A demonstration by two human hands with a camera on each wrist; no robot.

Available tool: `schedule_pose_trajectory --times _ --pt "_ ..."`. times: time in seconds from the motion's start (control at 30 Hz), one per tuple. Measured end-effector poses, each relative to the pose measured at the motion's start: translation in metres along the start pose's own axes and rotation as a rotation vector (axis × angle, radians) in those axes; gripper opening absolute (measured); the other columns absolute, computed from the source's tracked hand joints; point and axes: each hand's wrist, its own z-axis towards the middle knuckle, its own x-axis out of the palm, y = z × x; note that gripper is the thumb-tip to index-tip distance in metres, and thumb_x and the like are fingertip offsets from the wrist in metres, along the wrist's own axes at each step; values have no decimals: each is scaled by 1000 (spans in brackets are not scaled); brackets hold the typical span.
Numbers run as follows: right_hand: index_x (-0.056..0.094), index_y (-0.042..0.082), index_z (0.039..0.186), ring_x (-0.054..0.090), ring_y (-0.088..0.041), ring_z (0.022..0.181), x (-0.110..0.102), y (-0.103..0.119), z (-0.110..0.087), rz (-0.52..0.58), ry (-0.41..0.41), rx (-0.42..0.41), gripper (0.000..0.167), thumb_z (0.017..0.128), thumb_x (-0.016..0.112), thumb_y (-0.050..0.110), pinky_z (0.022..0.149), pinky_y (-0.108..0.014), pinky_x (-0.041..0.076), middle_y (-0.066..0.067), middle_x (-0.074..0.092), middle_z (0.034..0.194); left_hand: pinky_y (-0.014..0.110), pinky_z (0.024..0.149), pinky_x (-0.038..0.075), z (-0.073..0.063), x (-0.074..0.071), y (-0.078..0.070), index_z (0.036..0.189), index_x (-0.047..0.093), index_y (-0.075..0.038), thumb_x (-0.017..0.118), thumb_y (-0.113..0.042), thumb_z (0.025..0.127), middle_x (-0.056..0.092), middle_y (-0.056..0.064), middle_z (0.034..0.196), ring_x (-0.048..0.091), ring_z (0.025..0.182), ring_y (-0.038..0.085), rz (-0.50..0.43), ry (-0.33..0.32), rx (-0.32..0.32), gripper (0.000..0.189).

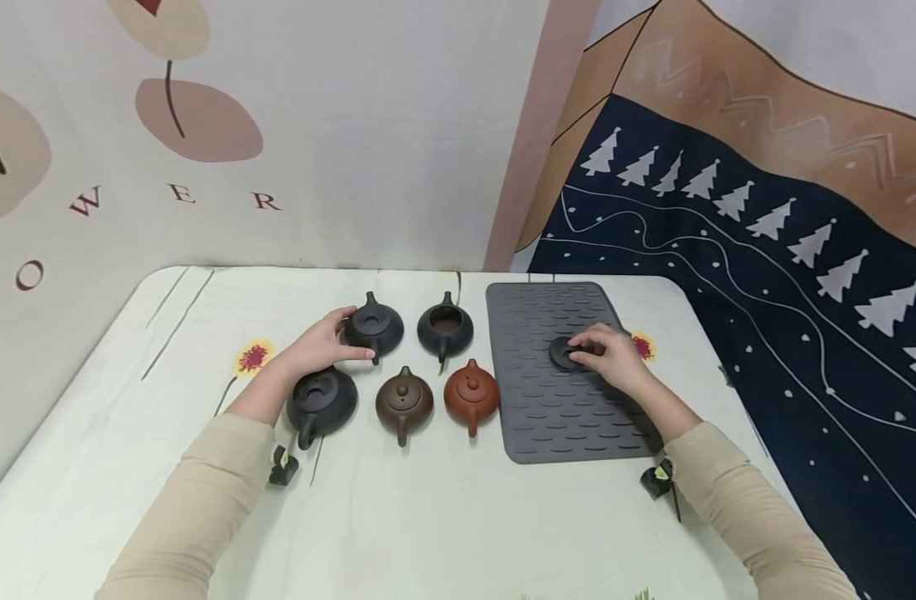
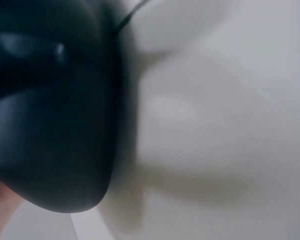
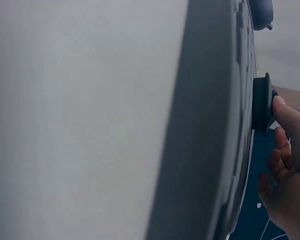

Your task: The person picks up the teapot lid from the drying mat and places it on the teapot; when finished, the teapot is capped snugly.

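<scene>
My left hand [image 1: 324, 342] is at the left side of a black lidded teapot [image 1: 373, 325] in the back row, thumb across its near side and fingers partly hidden along its left side. Over the grey ribbed mat [image 1: 533, 417], my right hand [image 1: 611, 354] pinches the knob of a round black lid [image 1: 561, 354]. In the right wrist view, that lid [image 3: 261, 105] stands against the mat's surface with the thumb on its knob. A black teapot without a lid [image 1: 437, 333] shows its dark round opening. A dark teapot body [image 2: 55, 135] fills the left of the left wrist view.
A larger black teapot [image 1: 324, 404] sits under my left forearm. A brown teapot [image 1: 404, 406] and a reddish-brown teapot [image 1: 472, 390] stand in the front row. They rest on a pale table [image 1: 427, 517] with printed flowers, before a white curtain [image 1: 382, 150].
</scene>
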Motion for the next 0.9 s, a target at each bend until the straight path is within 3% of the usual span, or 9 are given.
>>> schedule_pose_trajectory --times 0.47,0.9 --pt "73 9 94 45 -19 69 2 2 0 -47 -41 1 11 84 75 13 58 -31 36 -3 62 90 59 109 17 -3 -2 -8 151 13 4 79 -37 78 17 29 153 16 140 43 46 6 40 106" --pt "72 7 95 47 -21 77 -5 9 -1 -26 -38 61 9 86 73 10 64 -34 40 -5 61 95 57 108 22 -4 2 -37 153 18 -5 80 -36 78 20 19 155 21 140 38 64 -59 130 102"
